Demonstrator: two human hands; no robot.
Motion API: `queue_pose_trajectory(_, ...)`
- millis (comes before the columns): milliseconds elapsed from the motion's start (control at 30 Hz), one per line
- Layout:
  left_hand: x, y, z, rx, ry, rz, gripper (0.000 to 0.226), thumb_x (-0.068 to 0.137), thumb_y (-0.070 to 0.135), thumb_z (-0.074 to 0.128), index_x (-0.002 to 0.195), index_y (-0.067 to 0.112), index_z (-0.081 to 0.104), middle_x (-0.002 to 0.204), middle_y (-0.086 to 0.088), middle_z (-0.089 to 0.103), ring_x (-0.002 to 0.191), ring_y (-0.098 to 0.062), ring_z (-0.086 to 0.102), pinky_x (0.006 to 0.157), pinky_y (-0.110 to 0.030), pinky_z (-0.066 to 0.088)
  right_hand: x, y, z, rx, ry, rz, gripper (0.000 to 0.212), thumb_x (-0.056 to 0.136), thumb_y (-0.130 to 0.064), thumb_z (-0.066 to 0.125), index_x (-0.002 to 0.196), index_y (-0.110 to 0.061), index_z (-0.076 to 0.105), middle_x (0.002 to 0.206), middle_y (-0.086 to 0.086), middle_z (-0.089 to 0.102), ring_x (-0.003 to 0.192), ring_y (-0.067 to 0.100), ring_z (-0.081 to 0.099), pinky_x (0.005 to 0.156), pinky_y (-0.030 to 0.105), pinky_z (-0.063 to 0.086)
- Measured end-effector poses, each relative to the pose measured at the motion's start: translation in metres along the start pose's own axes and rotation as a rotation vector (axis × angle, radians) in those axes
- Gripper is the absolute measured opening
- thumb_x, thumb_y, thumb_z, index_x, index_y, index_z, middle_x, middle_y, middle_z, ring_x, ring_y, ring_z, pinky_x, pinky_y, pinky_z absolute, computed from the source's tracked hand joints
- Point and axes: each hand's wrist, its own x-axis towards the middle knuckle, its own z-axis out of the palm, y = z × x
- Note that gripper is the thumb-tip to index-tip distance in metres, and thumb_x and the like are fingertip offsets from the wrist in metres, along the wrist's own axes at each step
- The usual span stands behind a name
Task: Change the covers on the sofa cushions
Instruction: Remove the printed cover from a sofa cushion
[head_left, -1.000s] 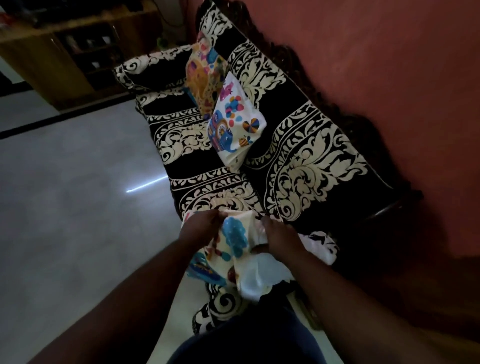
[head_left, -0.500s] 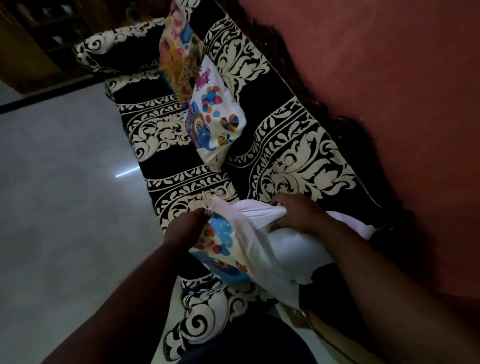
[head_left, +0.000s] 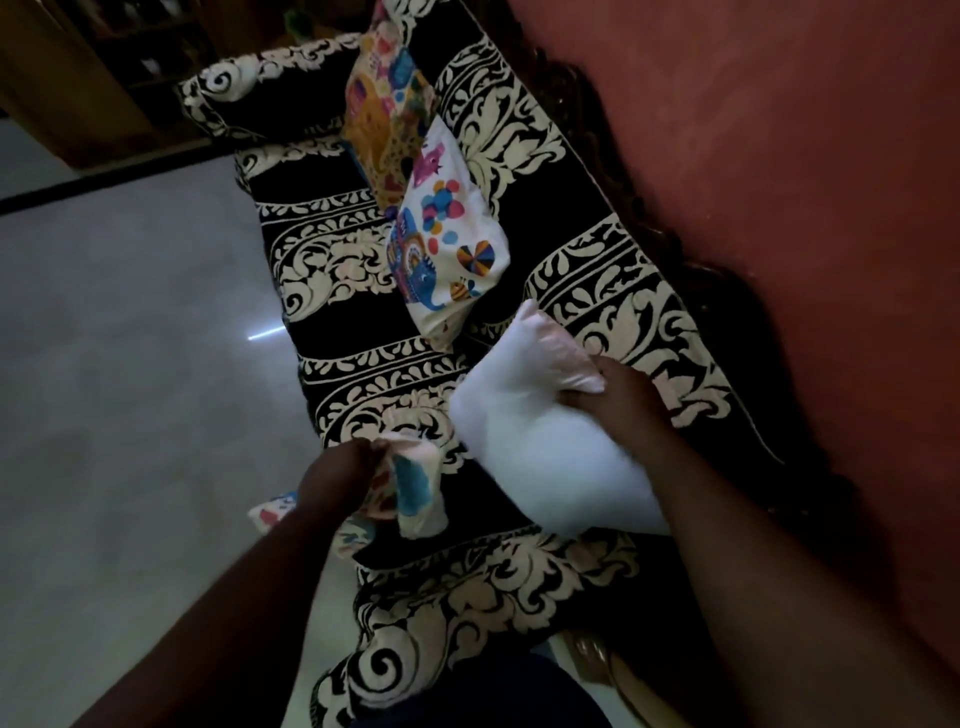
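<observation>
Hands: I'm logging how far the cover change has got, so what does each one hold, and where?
The right hand grips the bare white cushion at its far edge. The left hand grips the bunched printed cover.

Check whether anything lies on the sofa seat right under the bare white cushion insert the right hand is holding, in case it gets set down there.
Nothing visible does. The right hand grips the white insert over a bare stretch of the sofa seat. The printed cushion sits farther along, and the left hand holds the removed cover off to the side.
</observation>
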Motion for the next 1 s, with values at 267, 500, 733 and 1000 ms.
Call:
queue_pose_trajectory(267,-0.001,0.020,0.017,0.006,0.198,-0.006,0.043,0.107,0.033,0.044,0.089,0.001,0.066,0.074,-0.014,0.063,0.073,-0.030,0.062,0.069,-0.034,0.039,0.036,0.061,0.066,0.032,0.069,0.163,0.065,0.079,-0.062,0.072,0.127,-0.020,0.062,0.117,0.008,0.070,0.109,0.033,0.064,0.090,0.038,0.049)
queue_pose_trajectory(500,0.001,0.002,0.049,-0.186,0.252,-0.140,0.033,0.107,0.032,0.043,0.084,0.009,0.051,0.078,-0.011,0.055,0.077,-0.031,0.056,0.066,-0.036,0.034,0.083,0.097,0.143,-0.010,0.026,0.280,0.063,0.089,-0.045,0.071,0.140,-0.014,0.050,0.134,0.016,0.061,0.122,0.037,0.058,0.100,0.045,0.045)
queue_pose_trajectory(733,-0.012,-0.001,0.067,-0.212,0.161,-0.072,0.031,0.105,0.037,0.045,0.089,0.013,0.056,0.081,-0.010,0.063,0.076,-0.030,0.060,0.064,-0.038,0.044,0.086,0.079,0.169,-0.281,0.108,0.373,0.083,0.088,-0.046,0.072,0.153,-0.019,0.029,0.150,0.017,0.042,0.129,0.040,0.047,0.104,0.054,0.039)
queue_pose_trajectory(1000,-0.058,0.008,0.057,-0.139,0.057,0.095,0.030,0.104,0.042,0.046,0.079,0.026,0.044,0.068,0.006,0.054,0.071,-0.028,0.063,0.064,-0.037,0.051,-0.023,0.094,0.182,-0.429,0.007,0.339,0.128,0.070,-0.062,0.080,0.161,-0.026,-0.002,0.163,0.018,0.011,0.147,0.042,0.022,0.111,0.063,0.027)
